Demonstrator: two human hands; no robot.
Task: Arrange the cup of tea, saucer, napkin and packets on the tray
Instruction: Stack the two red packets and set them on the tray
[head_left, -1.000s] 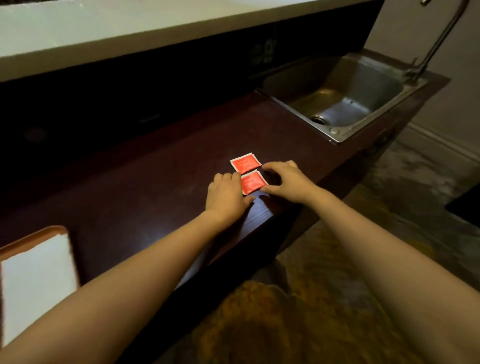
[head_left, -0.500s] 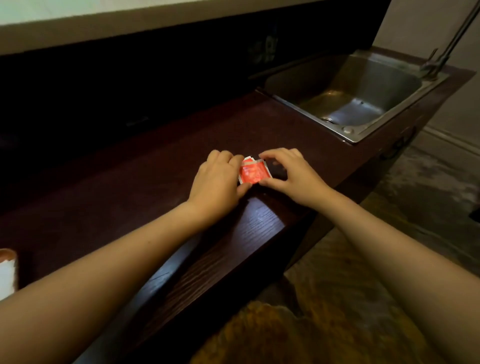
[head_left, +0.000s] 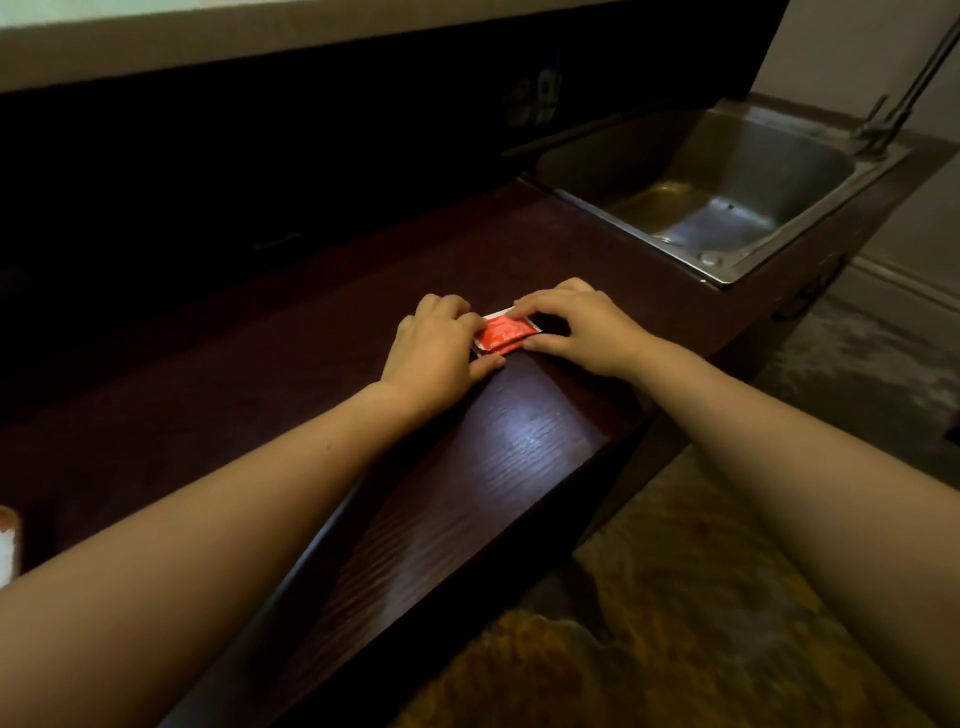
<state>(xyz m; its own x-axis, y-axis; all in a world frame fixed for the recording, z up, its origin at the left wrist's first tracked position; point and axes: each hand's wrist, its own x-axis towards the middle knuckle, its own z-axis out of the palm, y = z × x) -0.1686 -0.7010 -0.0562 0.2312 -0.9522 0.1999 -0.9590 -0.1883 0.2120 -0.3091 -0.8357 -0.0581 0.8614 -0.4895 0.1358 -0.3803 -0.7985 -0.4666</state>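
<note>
The red packets (head_left: 505, 334) lie stacked on the dark wooden counter (head_left: 291, 364), near its front edge. My left hand (head_left: 434, 349) pinches their left side, thumb below and fingers above. My right hand (head_left: 576, 325) pinches the right side the same way. Only the top packet shows; a white edge of another peeks out behind it. A sliver of the tray (head_left: 7, 540), orange rim and white inside, shows at the far left edge. Cup, saucer and napkin are out of view.
A steel sink (head_left: 727, 197) is set into the counter at the right, with a tap (head_left: 904, 98) behind it. A dark wall panel runs along the back. The floor below the counter edge is patterned brown and yellow.
The two packets lay side by side a second ago; both hands have pushed them together into one stack. The view has shifted right, so the tray has almost left the frame.
</note>
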